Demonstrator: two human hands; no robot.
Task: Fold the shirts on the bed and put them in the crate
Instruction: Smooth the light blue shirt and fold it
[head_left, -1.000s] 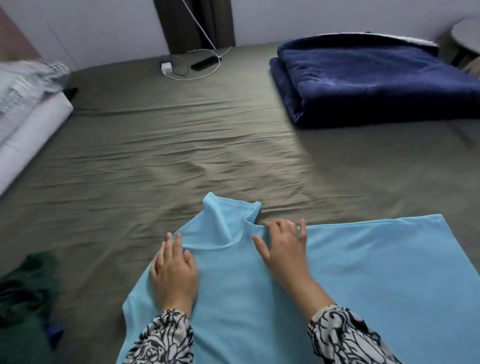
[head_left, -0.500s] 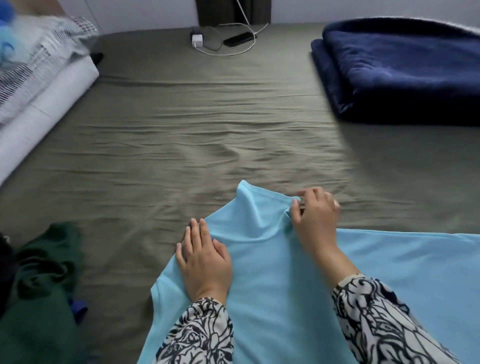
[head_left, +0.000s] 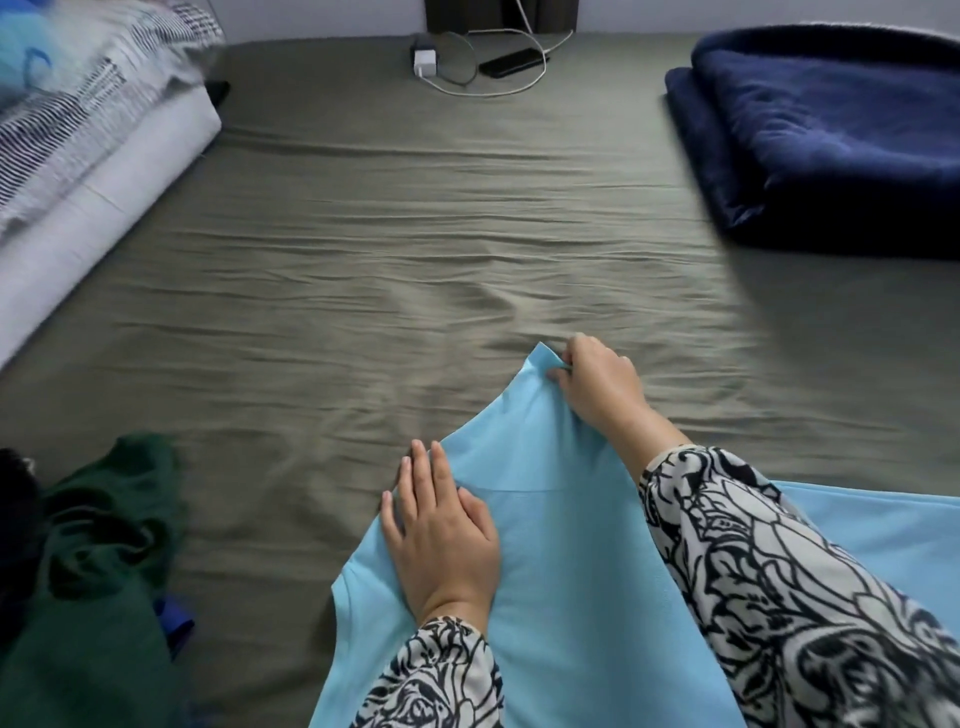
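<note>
A light blue shirt (head_left: 561, 561) lies spread on the olive-green bed sheet (head_left: 363, 270), running off the bottom and right of the view. My left hand (head_left: 441, 530) rests flat, fingers straight, on the shirt's left shoulder. My right hand (head_left: 597, 384) pinches the shirt's collar at its far tip and holds it stretched away from me. A crumpled dark green shirt (head_left: 98, 561) lies at the lower left with a bit of blue cloth (head_left: 174, 621) beside it. No crate is in view.
A folded navy blanket (head_left: 831, 130) sits at the far right. White and striped pillows (head_left: 78, 156) line the left edge. A phone (head_left: 511, 62), charger (head_left: 425, 63) and white cable lie at the far side of the bed.
My right hand has moved from the base of the collar to its far tip and taken hold of it. My left hand stayed flat on the shoulder. The view shifted, framing the shirt lower right.
</note>
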